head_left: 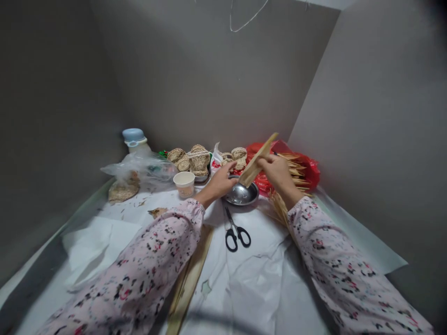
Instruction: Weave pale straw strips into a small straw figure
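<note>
Both my hands are raised over a small metal bowl [240, 194]. My right hand [277, 171] is closed on a flat tan leaf strip [259, 159] that slants up to the right. My left hand [221, 181] pinches the strip's lower end just above the bowl. Black-handled scissors [234, 231] lie shut on the white paper [258, 279] just in front of the bowl. A bundle of dry straw strips [279, 207] runs under my right wrist toward a red plastic bag [307, 170].
A paper cup [184, 183] stands left of the bowl. Several small woven straw pieces [195, 160] sit at the back by a white bottle with a blue cap [135, 139] and a clear plastic bag [139, 170]. Long tan strips [190, 279] lie under my left forearm. Grey walls close in.
</note>
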Tool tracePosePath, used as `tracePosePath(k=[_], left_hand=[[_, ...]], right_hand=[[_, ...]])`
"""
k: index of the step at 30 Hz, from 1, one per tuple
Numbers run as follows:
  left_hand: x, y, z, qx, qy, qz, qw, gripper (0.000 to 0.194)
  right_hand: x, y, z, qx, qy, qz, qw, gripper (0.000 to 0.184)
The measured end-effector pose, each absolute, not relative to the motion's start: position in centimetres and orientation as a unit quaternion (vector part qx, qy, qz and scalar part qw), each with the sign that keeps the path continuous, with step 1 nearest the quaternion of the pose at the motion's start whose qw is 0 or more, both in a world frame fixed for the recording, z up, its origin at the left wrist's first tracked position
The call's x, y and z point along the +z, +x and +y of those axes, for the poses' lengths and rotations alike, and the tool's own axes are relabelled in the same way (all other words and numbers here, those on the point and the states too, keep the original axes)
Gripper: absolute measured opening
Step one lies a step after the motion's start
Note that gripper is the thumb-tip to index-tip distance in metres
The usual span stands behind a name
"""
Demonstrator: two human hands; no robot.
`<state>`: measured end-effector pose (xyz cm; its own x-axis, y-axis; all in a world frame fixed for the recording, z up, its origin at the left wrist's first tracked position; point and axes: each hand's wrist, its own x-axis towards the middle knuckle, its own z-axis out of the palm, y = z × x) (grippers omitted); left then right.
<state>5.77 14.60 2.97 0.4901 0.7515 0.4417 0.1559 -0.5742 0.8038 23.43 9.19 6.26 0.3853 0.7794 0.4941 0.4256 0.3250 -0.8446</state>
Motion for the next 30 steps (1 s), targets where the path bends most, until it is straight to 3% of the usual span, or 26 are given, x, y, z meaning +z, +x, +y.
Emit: tracePosePath(k=[1, 3, 5, 7, 9, 11, 13, 16, 19, 24, 30], left_hand=[[3.3, 6.0, 14.5, 0.432, 0.785, 0.273, 0.351, 0.054], [3.7, 6.3, 14.5, 0.398, 0.806, 0.226, 0.376, 0.039], [3.5, 6.4, 14.6, 0.349, 0.820, 0.238, 0.386, 0.029], [2.9, 6.0, 14.8, 0.331, 0.821, 0.281, 0.371, 0.023], [2.6, 5.6, 14.7, 0.348, 0.814, 0.291, 0.362, 0.035], [2.7, 5.7, 14.4, 0.404, 0.796, 0.290, 0.346, 0.054], [3.2, 6.3, 14.1, 0.427, 0.786, 0.268, 0.356, 0.058], [3.9, 6.7, 14.0, 0.354, 0.806, 0.284, 0.380, 0.027], [3.9, 5.7, 13.8, 0.374, 0.784, 0.323, 0.376, 0.029], [3.9, 3.7, 10.9, 0.390, 0.710, 0.337, 0.480, 0.030], [2.9, 2.8, 5.7, 0.372, 0.678, 0.388, 0.501, 0.030]], right_hand=[[6.0, 23.0, 9.1, 0.171, -0.553, -0.578, 0.576, 0.023], [6.0, 22.4, 8.8, 0.203, -0.522, -0.631, 0.537, 0.026], [6.6, 22.7, 8.6, 0.171, -0.521, -0.615, 0.567, 0.027], [7.7, 23.9, 8.4, 0.091, -0.535, -0.531, 0.651, 0.029], [8.5, 24.9, 8.3, 0.047, -0.517, -0.489, 0.701, 0.033], [8.5, 25.0, 8.2, 0.063, -0.527, -0.539, 0.654, 0.029], [8.0, 24.4, 8.3, 0.134, -0.535, -0.603, 0.576, 0.025], [7.4, 23.8, 8.2, 0.157, -0.536, -0.611, 0.561, 0.025], [7.5, 24.8, 8.0, 0.109, -0.552, -0.516, 0.646, 0.026], [6.9, 24.7, 6.9, 0.238, -0.560, -0.511, 0.607, 0.021], [4.4, 19.5, 2.7, 0.401, -0.499, -0.481, 0.599, 0.032]])
